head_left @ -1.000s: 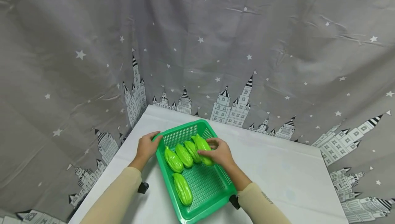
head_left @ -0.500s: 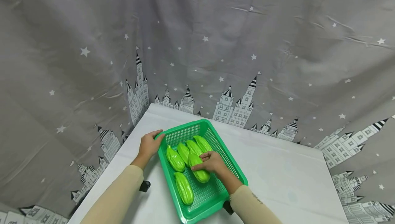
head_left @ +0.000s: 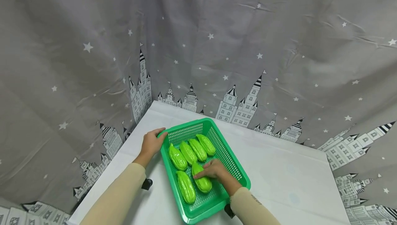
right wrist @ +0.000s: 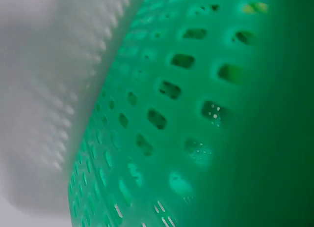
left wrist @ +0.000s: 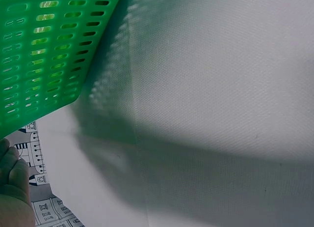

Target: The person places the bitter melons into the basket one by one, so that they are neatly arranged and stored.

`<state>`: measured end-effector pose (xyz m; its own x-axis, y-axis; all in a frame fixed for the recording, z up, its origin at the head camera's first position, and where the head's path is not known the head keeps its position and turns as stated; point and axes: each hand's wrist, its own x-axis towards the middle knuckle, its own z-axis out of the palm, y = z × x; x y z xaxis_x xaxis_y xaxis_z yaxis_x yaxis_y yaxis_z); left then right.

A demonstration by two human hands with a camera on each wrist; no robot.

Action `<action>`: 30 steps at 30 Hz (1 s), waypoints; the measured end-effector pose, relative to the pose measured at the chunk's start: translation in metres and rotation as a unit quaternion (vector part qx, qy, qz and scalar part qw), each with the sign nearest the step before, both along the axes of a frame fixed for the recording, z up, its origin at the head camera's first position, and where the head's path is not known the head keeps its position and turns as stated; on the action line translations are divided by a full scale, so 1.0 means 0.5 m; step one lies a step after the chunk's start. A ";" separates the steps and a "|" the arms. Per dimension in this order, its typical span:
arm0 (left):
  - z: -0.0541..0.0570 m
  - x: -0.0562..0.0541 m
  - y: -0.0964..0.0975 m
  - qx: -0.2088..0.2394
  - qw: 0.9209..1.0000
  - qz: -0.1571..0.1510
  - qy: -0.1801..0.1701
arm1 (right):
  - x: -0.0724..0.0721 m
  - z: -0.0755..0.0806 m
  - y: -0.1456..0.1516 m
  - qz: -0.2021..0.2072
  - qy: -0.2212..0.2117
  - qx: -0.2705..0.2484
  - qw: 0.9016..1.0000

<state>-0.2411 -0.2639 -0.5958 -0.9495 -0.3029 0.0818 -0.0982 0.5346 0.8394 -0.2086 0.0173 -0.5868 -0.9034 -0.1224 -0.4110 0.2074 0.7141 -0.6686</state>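
Observation:
A green plastic basket [head_left: 201, 214] with slotted walls holds several glossy, ridged, bright green gourds. My left hand [head_left: 152, 144] grips the basket's far left corner, and its fingers [left wrist: 17, 175] show under the basket edge in the left wrist view. Inside the basket, my right hand [head_left: 215, 170] holds one gourd [head_left: 203, 182], thumb across its upper side. Beside it to the left lies another gourd [head_left: 186, 187]. Farther back, a row runs from a left gourd [head_left: 177, 156] to a right gourd [head_left: 206, 144]. In the right wrist view, the basket wall [right wrist: 147, 99] hides the hand.
The basket stands on a white-covered table [head_left: 285, 176]. Behind and to the left hangs a grey curtain [head_left: 198, 45] with printed stars and castles. A small black device [head_left: 147, 184] sits under the left wrist, another [head_left: 228, 211] under the right.
My right hand has brought a gourd from the far right of the basket toward its near middle, uncovering the rightmost gourd of the row. My left hand stays on the corner.

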 end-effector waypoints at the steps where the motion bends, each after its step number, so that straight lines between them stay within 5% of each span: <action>1: 0.001 0.000 0.001 0.000 1.000 0.000 0.001 | 0.002 -0.002 0.000 0.009 0.004 0.012 1.000; 12: 0.000 -0.004 0.002 0.000 1.000 0.002 0.001 | 0.018 -0.008 -0.001 0.094 0.043 0.081 0.991; 23: 0.005 -0.001 0.005 -0.002 1.000 0.000 -0.011 | 0.029 0.009 -0.004 0.057 0.023 0.056 0.997; 26: 0.004 0.000 0.004 -0.003 1.000 0.001 -0.012 | 0.025 0.020 -0.002 0.037 0.029 0.027 0.999; 30: -0.001 -0.002 0.001 -0.004 1.000 0.004 -0.014 | 0.010 0.032 0.004 0.009 0.067 -0.086 0.994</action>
